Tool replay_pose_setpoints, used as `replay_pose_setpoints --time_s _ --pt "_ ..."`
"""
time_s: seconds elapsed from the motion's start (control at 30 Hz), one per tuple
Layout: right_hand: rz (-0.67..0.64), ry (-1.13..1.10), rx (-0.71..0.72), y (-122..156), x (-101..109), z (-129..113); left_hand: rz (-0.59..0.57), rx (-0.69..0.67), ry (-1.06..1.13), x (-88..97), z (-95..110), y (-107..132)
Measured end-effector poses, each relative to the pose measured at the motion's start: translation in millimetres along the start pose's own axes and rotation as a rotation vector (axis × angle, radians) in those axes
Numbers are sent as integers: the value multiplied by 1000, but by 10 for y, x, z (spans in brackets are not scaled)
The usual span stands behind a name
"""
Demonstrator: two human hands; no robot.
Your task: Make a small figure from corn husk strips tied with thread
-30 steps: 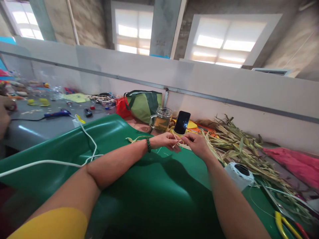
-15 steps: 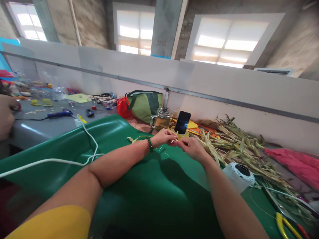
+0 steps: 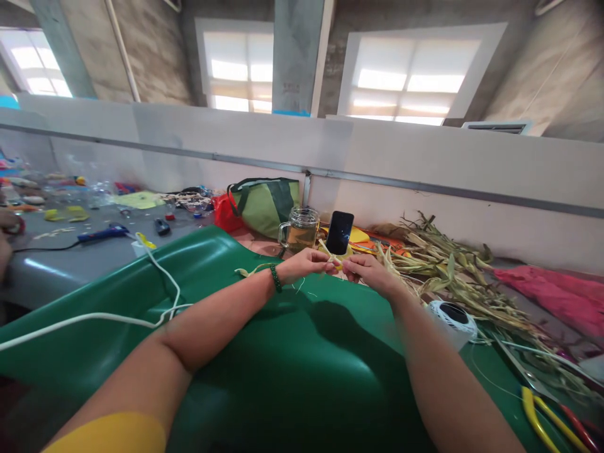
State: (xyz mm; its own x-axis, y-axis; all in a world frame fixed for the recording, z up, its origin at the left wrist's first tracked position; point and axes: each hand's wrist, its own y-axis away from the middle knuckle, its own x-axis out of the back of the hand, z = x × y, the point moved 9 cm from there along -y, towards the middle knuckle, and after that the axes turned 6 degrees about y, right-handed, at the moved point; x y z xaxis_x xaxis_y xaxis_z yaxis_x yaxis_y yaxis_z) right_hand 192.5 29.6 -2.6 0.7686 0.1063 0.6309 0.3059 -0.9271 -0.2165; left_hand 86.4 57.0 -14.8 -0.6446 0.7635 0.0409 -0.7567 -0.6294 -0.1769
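Pale corn husk strips (image 3: 325, 248) cross between my hands over the far edge of a green sheet (image 3: 283, 371). My left hand (image 3: 306, 263), with a green bead bracelet at the wrist, is closed in a pinch on them. From the other side, my right hand (image 3: 371, 272) pinches their right end between thumb and fingers. Parts of the strips are hidden by my fingertips. A phone (image 3: 340, 233) stands upright just beyond my hands, beside a glass mug (image 3: 302, 230) of amber liquid. Another curled husk piece (image 3: 250, 272) lies left of my left wrist.
Dry corn husks (image 3: 453, 270) pile up at the right. Nearby are a spool of white string (image 3: 453, 319) and yellow-handled scissors (image 3: 542, 415). A white cable (image 3: 94, 318) crosses the sheet's left side. Beyond lie a blue glue gun (image 3: 101, 233) and a green bag (image 3: 268, 204).
My hands have moved slightly apart, and the strips between them are turned, one end now pointing up and left. The view has shifted a little to the right.
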Motion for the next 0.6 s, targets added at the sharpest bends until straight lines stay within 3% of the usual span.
replay_pose_setpoints --time_s 0.07,0.2,0.4,0.6 --pt "33 29 14 -7 14 -11 -33 25 25 -40 -63 -2" --pt "283 96 33 49 235 -48 -29 67 78 -28 -138 -17" --pt "107 21 -20 6 -54 -3 -70 39 -42 -135 -74 -1" --pt "235 -117 135 0 35 -146 -90 14 -84 -216 -69 9"
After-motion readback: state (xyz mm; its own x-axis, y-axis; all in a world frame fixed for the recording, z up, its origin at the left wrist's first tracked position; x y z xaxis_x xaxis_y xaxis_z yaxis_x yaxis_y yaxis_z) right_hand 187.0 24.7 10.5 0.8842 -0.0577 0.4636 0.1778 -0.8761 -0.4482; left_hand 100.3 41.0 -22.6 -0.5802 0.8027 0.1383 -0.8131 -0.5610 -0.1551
